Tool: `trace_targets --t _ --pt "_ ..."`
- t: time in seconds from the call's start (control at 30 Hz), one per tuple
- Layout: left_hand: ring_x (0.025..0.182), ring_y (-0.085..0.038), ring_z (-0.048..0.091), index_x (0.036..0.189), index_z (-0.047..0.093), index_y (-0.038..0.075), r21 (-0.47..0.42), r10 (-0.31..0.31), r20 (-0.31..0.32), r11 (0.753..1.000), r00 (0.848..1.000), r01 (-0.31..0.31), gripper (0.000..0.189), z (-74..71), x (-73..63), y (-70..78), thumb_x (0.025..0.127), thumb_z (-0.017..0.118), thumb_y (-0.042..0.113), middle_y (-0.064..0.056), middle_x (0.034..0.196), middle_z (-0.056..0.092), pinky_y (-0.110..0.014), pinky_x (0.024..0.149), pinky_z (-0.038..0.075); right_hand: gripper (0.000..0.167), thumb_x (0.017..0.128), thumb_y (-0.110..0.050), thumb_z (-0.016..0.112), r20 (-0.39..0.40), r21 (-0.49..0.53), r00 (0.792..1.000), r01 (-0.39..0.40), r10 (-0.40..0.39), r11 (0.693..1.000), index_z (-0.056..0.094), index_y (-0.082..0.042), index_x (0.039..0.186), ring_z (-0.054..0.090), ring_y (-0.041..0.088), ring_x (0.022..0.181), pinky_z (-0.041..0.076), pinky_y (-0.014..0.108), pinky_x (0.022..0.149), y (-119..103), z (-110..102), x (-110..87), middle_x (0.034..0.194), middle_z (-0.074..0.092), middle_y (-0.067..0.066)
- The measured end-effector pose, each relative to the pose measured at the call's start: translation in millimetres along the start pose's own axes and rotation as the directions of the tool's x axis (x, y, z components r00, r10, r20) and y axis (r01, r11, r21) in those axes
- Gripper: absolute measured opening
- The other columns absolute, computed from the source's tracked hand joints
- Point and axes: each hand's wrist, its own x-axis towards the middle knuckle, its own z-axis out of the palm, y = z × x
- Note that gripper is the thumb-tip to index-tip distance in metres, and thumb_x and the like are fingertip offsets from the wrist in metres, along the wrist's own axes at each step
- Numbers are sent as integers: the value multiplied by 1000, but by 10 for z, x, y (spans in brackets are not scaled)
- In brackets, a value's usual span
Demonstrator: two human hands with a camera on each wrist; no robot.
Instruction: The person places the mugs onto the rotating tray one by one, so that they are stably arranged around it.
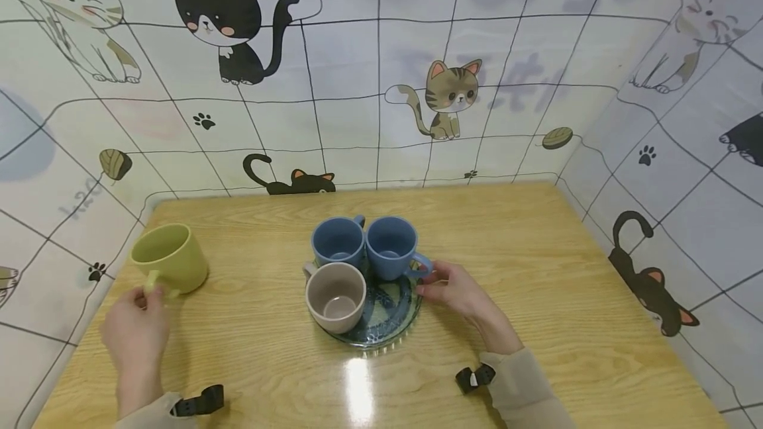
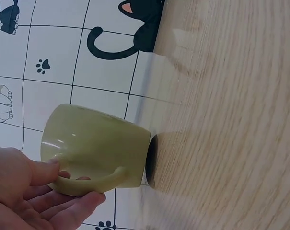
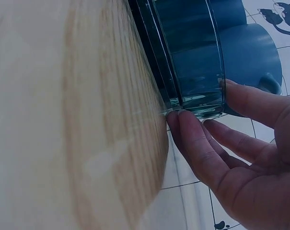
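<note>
At the left, my left hand (image 1: 137, 331) pinches the handle of a yellow-green mug (image 1: 181, 263) between thumb and fingers. In the left wrist view the mug's base is right at the tabletop, with a dark shadow beside it. A round blue-green glass plate (image 1: 390, 316) with a raised wall lies mid-table. My right hand (image 1: 457, 291) grips its right edge, thumb at the upper rim and fingertips low by the table, as the right wrist view shows. Two blue mugs (image 1: 391, 243) stand side by side at the plate's back, and a greyish-beige mug (image 1: 336, 296) sits in front at its left.
The light wood table (image 1: 507, 237) meets cloth-covered walls (image 1: 357, 124) printed with cats and grid lines at the back and both sides. Black straps (image 1: 199, 401) are at both sleeve cuffs. A bright light reflection lies on the wood in front of the plate.
</note>
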Motion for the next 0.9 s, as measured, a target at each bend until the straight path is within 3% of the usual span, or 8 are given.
trace_targets --t 0.1,0.23,0.37,0.4,0.57,0.7,0.8,0.9 --pt "101 -48 52 123 54 -16 -1 10 -20 1000 1000 -10 43 -5 37 -29 104 43 22 -36 114 57 -53 82 38 31 88 -7 72 3 0 1000 6 -6 1000 62 3 115 62 26 94 54 37 80 0 -8 -7 105 64 17" --pt "92 -44 56 119 58 -14 16 37 -46 999 998 -36 40 -28 91 -76 104 45 20 -34 111 60 -38 68 40 33 88 -5 71 14 22 1000 18 -18 1000 61 6 117 62 26 94 55 35 80 6 -16 -17 106 63 20" --pt "76 -27 56 118 63 -9 41 49 -55 998 997 -46 37 -83 161 -104 103 46 21 -30 111 64 -27 60 35 33 88 -4 71 19 41 1000 15 -16 999 60 7 117 63 26 93 56 36 79 3 -14 -13 106 61 22" --pt "72 -23 55 118 63 -8 44 46 -50 998 998 -44 37 -100 181 -105 103 46 21 -29 111 64 -25 59 36 33 88 -5 72 18 37 1000 16 -17 999 60 7 116 63 26 92 56 36 79 1 -13 -12 106 61 22" --pt "78 -22 57 128 58 -7 39 20 17 999 1000 -21 42 -169 241 -84 105 43 24 -28 120 61 -24 64 38 31 88 -5 72 10 29 1000 -7 6 1000 61 5 115 62 25 92 56 37 79 -8 -8 -5 105 61 19" --pt "67 2 53 130 57 -5 -8 -9 47 1000 999 10 42 -183 227 -61 104 45 26 -26 121 61 -15 58 43 31 89 -6 71 11 19 1000 -3 3 1000 61 5 116 62 25 92 55 38 80 -2 -5 -4 105 61 18" --pt "60 16 47 131 58 -3 -89 -52 62 994 997 57 43 -200 193 -30 103 49 28 -7 101 72 -12 51 47 32 89 -7 72 12 12 1000 1 -1 1000 61 5 116 62 26 93 55 38 80 0 -5 -2 105 62 18" --pt "62 16 52 133 57 -3 -177 -77 65 980 995 88 44 -232 138 23 102 52 29 19 81 64 -9 54 48 32 89 -7 72 14 9 1000 -4 4 1000 61 4 116 61 26 94 55 38 81 0 -6 5 106 62 19"
